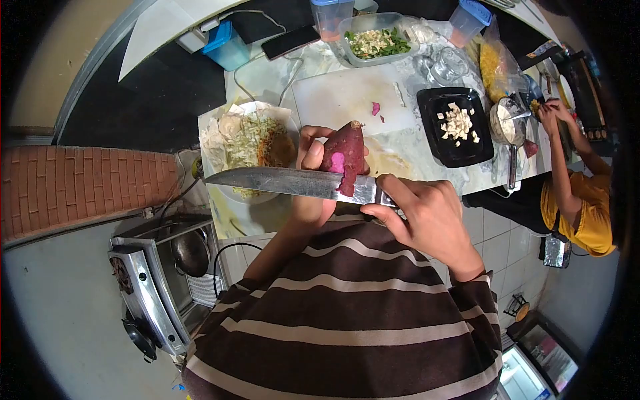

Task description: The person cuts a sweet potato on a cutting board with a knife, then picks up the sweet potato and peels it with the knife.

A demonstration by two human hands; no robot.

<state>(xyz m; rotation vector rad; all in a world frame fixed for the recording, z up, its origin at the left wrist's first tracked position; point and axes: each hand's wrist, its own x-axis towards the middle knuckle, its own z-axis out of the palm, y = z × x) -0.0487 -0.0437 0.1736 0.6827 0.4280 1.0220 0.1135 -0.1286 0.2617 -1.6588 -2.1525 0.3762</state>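
My left hand (pixel 313 209) is closed around a purple sweet potato (pixel 342 148), its tapered end pointing up and away from me. A bright magenta patch shows where skin is off. My right hand (pixel 432 219) grips the handle of a large knife (pixel 273 180). The blade lies across the lower part of the sweet potato, its tip pointing left. A strip of peel (pixel 348 181) hangs over the blade. Beyond my hands is a white cutting board (pixel 327 93) with small purple peel scraps (pixel 376 108) on it.
Left stands a plate of vegetable peelings (pixel 250 137); right, a black tray (pixel 430 150) with pale cubes. A plastic container (pixel 347 57) of chopped greens and a phone (pixel 290 43) sit behind. A small saucepan (pixel 512 143) and a co-worker in yellow (pixel 587 220) are farther right. A stove (pixel 143 293) stands lower left.
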